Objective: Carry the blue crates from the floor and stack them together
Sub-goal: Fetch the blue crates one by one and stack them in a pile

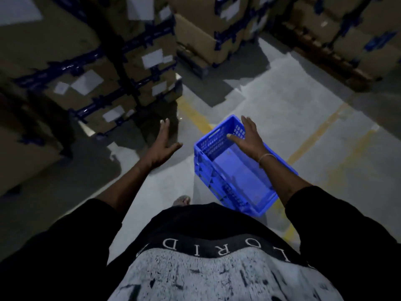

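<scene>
Blue crate (236, 168) lies on grey floor (282, 109) right of frame centre, empty, mouth up, angled across yellow floor line (195, 118).

Right hand (247, 137) spread flat above crate's far rim, fingers straight, gripping nothing; touching or not, cannot tell. Left hand (165, 144) released, fingers extended, apart from crate at centre left. Likely both hands opened to take crate by its sides.

Crate: rigid moulded plastic, perforated lattice walls, slot handle, smooth base. Cardboard cartons (104, 61) with blue tape and white labels fill upper left.
</scene>
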Demonstrator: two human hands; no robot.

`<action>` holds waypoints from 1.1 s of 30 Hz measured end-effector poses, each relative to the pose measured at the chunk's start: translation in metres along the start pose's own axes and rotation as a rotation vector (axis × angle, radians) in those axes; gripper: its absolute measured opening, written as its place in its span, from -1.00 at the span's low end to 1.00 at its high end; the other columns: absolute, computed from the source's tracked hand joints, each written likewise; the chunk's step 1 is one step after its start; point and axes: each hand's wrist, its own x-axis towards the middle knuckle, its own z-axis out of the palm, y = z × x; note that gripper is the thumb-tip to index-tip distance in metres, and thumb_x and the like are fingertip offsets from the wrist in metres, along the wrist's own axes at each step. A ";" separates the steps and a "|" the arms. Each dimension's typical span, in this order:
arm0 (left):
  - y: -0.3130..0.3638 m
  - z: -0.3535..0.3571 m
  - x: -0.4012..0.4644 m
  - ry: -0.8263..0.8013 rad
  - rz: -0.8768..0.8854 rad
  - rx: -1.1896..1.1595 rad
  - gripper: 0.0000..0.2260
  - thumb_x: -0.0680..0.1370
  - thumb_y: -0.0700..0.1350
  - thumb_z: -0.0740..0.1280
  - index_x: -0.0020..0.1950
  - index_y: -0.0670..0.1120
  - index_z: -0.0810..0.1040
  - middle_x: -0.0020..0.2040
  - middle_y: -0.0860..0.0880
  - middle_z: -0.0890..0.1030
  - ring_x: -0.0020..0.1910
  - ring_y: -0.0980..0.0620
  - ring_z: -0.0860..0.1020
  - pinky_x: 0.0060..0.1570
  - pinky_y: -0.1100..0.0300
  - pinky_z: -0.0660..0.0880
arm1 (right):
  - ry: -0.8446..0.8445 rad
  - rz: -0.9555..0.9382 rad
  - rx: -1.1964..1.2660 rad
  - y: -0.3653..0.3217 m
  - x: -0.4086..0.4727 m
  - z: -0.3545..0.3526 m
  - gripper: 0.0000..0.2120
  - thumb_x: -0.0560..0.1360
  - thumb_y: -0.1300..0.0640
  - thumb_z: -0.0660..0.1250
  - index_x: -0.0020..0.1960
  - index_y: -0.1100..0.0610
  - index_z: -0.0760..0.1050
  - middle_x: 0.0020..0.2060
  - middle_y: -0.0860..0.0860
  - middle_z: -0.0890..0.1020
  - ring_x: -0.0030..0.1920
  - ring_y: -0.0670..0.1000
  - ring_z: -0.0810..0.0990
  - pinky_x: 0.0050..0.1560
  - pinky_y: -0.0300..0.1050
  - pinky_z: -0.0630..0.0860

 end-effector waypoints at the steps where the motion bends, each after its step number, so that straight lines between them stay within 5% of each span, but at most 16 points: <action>1: -0.002 -0.002 -0.017 0.030 -0.028 -0.033 -0.12 0.61 0.12 0.36 0.67 -0.02 -0.20 0.66 -0.04 -0.26 0.64 0.05 -0.19 0.57 0.10 -0.06 | -0.031 -0.029 0.003 -0.007 0.002 0.005 -0.12 0.46 -0.21 0.41 0.60 0.02 0.03 0.60 0.01 0.01 0.58 0.00 0.01 0.53 0.04 0.12; 8: -0.016 -0.012 -0.130 0.237 -0.224 -0.131 -0.10 0.54 0.35 0.33 0.64 0.21 -0.22 0.64 0.15 -0.27 0.65 0.03 -0.11 0.59 -0.14 0.14 | -0.251 -0.244 -0.039 -0.058 -0.007 0.053 -0.17 0.50 -0.12 0.41 0.60 0.06 0.06 0.59 0.06 0.03 0.58 0.02 0.03 0.50 -0.05 0.12; 15: -0.039 -0.025 -0.238 0.484 -0.373 -0.175 -0.17 0.62 0.17 0.32 0.66 0.15 -0.22 0.66 0.09 -0.27 0.61 0.14 -0.09 0.37 0.24 0.19 | -0.416 -0.399 -0.117 -0.123 -0.041 0.130 -0.13 0.47 -0.23 0.39 0.60 0.03 0.05 0.59 0.03 0.05 0.58 -0.01 0.00 0.53 -0.08 0.05; 19: -0.070 -0.037 -0.304 0.615 -0.439 -0.258 -0.15 0.59 0.27 0.31 0.63 0.25 -0.24 0.64 0.15 -0.29 0.65 0.05 -0.04 0.53 0.06 0.20 | -0.531 -0.483 -0.153 -0.168 -0.068 0.182 -0.13 0.47 -0.25 0.38 0.60 0.00 0.03 0.60 -0.01 0.00 0.58 -0.04 -0.02 0.46 -0.16 0.03; 24: -0.112 -0.061 -0.387 0.747 -0.528 -0.311 -0.14 0.56 0.35 0.30 0.62 0.27 -0.24 0.64 0.17 -0.28 0.65 0.03 -0.03 0.58 -0.11 0.14 | -0.635 -0.559 -0.185 -0.231 -0.109 0.259 -0.14 0.47 -0.24 0.38 0.60 0.00 0.05 0.60 -0.02 0.01 0.58 -0.02 0.00 0.54 0.01 0.07; 33: -0.187 -0.102 -0.555 0.957 -0.670 -0.366 -0.17 0.58 0.30 0.29 0.64 0.22 -0.21 0.65 0.16 -0.25 0.64 0.06 0.06 0.58 -0.07 0.17 | -0.850 -0.698 -0.214 -0.340 -0.224 0.419 -0.13 0.45 -0.31 0.35 0.60 -0.07 0.03 0.60 -0.05 -0.01 0.58 -0.01 -0.01 0.52 0.01 0.06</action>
